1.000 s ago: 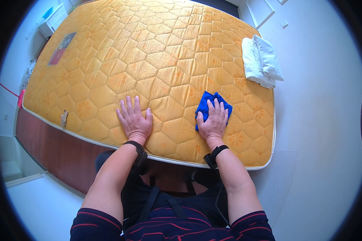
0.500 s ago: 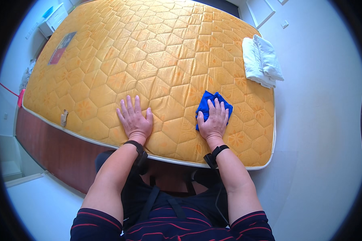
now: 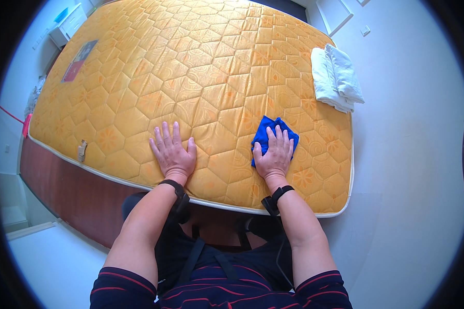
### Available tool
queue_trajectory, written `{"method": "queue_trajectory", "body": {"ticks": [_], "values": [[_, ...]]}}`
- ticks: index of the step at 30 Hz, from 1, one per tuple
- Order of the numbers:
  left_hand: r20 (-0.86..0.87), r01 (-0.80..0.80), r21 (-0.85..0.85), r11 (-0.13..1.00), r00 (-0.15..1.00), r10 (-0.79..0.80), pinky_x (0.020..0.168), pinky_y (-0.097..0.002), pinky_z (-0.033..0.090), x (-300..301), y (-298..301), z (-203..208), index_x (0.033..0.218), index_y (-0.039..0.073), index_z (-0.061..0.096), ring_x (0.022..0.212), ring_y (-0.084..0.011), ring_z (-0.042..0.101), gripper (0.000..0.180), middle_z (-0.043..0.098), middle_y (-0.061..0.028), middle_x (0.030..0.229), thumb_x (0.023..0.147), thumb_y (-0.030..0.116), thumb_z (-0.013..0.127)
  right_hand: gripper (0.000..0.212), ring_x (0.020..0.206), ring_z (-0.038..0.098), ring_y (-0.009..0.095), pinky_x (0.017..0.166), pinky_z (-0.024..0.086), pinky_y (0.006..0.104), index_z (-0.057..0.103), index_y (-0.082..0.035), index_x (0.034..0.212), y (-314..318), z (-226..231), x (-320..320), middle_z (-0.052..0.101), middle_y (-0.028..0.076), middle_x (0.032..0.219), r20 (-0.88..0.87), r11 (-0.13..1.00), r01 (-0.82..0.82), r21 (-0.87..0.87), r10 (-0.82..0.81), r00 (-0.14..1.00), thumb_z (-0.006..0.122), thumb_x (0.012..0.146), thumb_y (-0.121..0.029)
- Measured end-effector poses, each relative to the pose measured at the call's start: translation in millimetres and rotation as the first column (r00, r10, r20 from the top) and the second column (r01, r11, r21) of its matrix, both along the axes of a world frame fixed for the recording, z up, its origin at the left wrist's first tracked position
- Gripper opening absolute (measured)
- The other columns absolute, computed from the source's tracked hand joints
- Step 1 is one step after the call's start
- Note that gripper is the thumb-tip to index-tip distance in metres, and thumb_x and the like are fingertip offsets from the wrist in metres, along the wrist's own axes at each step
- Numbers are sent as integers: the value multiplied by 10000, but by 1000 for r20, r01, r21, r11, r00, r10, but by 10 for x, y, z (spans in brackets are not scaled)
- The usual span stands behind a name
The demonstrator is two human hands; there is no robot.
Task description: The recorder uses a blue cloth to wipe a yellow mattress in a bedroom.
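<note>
Left hand lies palm down on the mattress, near its front edge; fingers spread and extended, thumb angled out toward the right. It is fully opened and grips nothing; contact is with the quilted cover only. Right hand also lies palm down, well apart from the left, on top of the blue cloth. Its fingers are extended and slightly parted, thumb out to the left; it presses on the cloth rather than closing around it. Cloth is bunched, with a pointed upper edge showing beyond the fingers and folds on both sides of the hand; it rests on the front right part of the mattress.

A black band circles the left wrist, a similar strap the right. Sleeves are dark with thin red stripes.

Mattress cover is golden yellow, stitched in a hexagon pattern with orange flowers, edged in white piping. Folded white linen lies at its right edge, beyond the cloth. Farther left: a small brown scrap near the front edge, and a grey-and-red label deeper in. A white drawer unit stands past the far left corner.
</note>
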State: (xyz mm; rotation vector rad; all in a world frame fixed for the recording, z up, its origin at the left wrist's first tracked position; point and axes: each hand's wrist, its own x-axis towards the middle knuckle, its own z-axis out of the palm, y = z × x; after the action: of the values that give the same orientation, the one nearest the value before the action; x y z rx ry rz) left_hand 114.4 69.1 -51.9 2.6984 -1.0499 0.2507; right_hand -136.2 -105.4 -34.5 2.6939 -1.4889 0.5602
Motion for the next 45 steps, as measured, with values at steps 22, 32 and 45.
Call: {"method": "queue_trajectory", "body": {"ticks": [22,32,45], "values": [[-45,70,-157,985,996,-78,1351,-639,115,34,64,41,1657,136,507,1667,-431,239,751,376,-186,1769,1011,490,649,763,1682,182,438,1346,97,665,398,-210,1720,-257,105,555,270,130,1828,-191,964,74,254,-25,981,540,1076,-593],[-208,105,-155,982,969,-136,1346,-656,98,95,105,280,1634,99,522,1670,-452,225,780,375,-213,1760,960,433,727,812,1688,193,444,1351,119,641,350,-173,1749,-1258,39,1169,240,172,1839,-262,963,36,266,37,964,502,1092,-626],[-319,157,-156,975,926,-200,1319,-715,71,173,139,276,1627,93,517,1656,-522,210,820,344,-258,1762,906,408,748,831,1670,273,434,1335,211,626,381,-209,1739,-3020,-312,2361,299,146,1827,-265,996,-33,83,54,963,447,1086,-718]]}}
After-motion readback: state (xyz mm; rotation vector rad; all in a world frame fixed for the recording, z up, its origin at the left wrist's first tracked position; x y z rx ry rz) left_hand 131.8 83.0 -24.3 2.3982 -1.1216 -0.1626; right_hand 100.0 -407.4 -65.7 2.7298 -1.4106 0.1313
